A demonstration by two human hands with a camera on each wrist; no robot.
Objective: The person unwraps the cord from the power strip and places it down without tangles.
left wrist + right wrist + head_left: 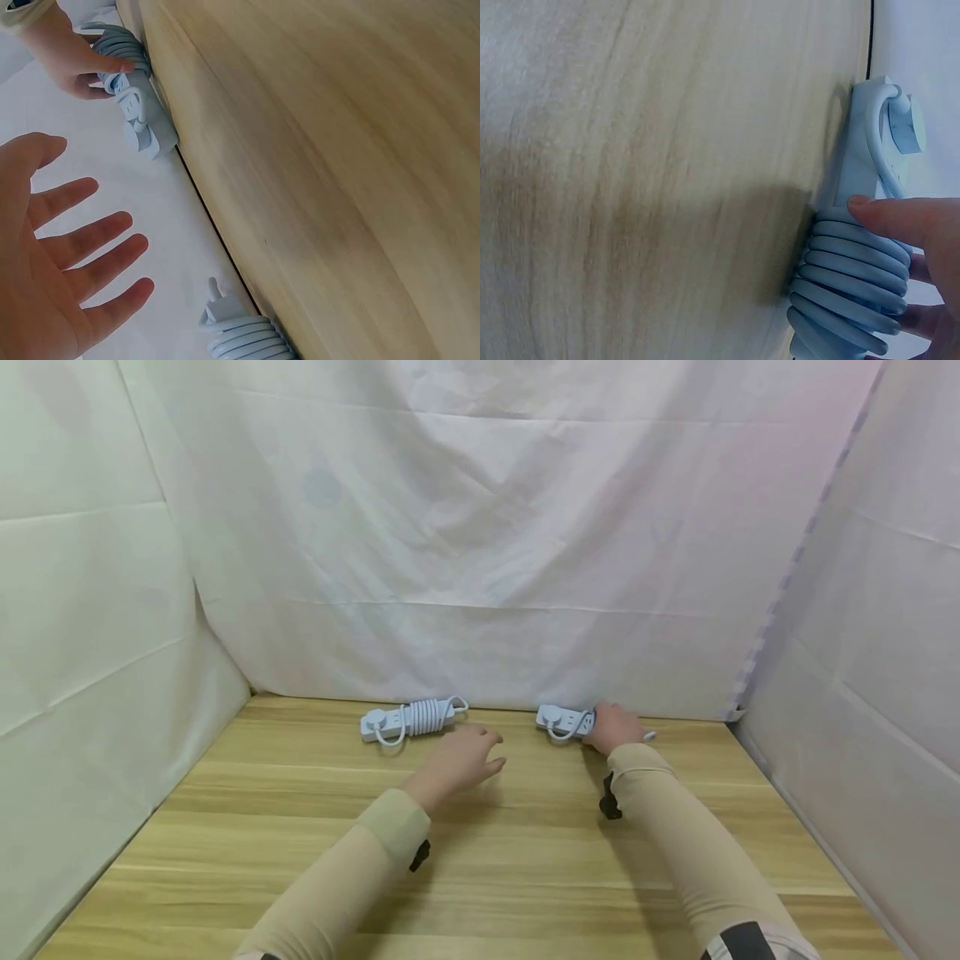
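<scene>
Two white power strips lie at the back of the table, each with its cord wound round its body. My right hand grips the right power strip around the coiled cord. In the right wrist view its thumb presses on one side of the cord coils, and other fingers show on the far side. The plug end of that strip is free of the hand. Near the left power strip, my left hand hovers with fingers spread, holding nothing; the left wrist view shows its bare palm.
A wooden table spans the front. White cloth hangs behind its back edge, close to both strips, with more white cloth on the left and right sides.
</scene>
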